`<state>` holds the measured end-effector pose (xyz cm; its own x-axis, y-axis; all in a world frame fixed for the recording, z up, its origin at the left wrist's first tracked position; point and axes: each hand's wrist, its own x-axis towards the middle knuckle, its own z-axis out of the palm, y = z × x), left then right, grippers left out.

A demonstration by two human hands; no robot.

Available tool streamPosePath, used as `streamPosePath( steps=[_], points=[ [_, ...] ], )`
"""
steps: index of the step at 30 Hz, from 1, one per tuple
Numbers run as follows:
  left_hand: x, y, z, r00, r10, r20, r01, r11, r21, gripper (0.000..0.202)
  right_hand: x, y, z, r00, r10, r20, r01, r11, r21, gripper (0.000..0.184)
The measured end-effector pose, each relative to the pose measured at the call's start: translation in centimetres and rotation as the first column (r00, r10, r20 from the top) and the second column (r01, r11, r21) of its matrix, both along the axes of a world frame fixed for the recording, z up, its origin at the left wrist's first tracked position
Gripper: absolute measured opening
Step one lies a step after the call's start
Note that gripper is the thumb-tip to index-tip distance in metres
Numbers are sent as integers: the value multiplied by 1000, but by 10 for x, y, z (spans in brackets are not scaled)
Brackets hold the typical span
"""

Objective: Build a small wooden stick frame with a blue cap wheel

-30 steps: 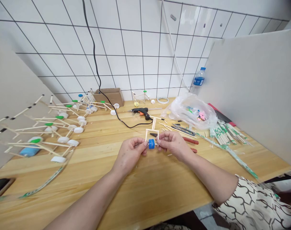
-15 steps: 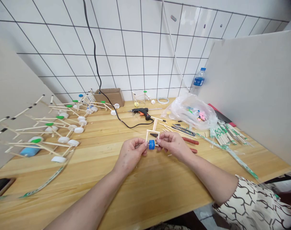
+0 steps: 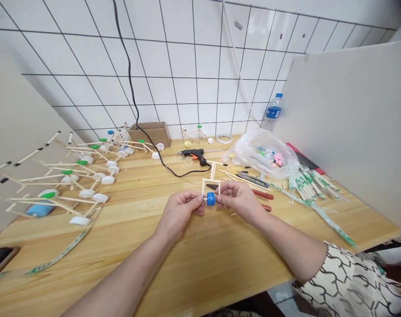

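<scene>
Between my two hands is a small wooden stick frame [image 3: 211,180] with a forked end. A blue bottle cap wheel [image 3: 210,199] sits on a thin axle between the fork's two prongs. My left hand [image 3: 183,209] pinches the left prong at its end, by the axle. On the other side, my right hand [image 3: 236,200] pinches the right prong near the cap. A crosspiece with a black tip tops the frame's far end. The fingertips partly hide the axle's ends.
Finished stick tricycles with cap wheels [image 3: 87,193] crowd the left. Behind the frame lies a glue gun [image 3: 195,153]. Red-handled pliers [image 3: 263,194], snips [image 3: 253,178], a plastic bag of caps [image 3: 263,154] and bundled sticks [image 3: 314,185] lie right. A water bottle [image 3: 273,108] stands at the back.
The blue cap has shifted slightly right along the axle between the prongs, away from my left fingertips. Both hands keep their pinch on the frame.
</scene>
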<state>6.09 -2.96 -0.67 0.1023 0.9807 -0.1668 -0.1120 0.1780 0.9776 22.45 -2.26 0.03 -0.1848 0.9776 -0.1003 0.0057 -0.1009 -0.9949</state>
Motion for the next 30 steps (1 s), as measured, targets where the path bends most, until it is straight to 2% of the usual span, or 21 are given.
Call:
streamPosePath(
  steps=[11, 24, 30],
  points=[
    [-1, 2, -4, 999, -9, 54, 10, 1000, -20, 19, -1, 0, 0, 999, -35, -19, 35, 999, -9, 16],
    [-5, 3, -2, 996, -87, -11, 87, 996, 13, 24, 1, 1, -1, 1000, 10, 28, -10, 1000, 4, 17],
    [-6, 2, 3, 999, -27, -48, 28, 999, 28, 24, 0, -1, -1, 997, 47, 61, -47, 999, -3, 16]
  ],
)
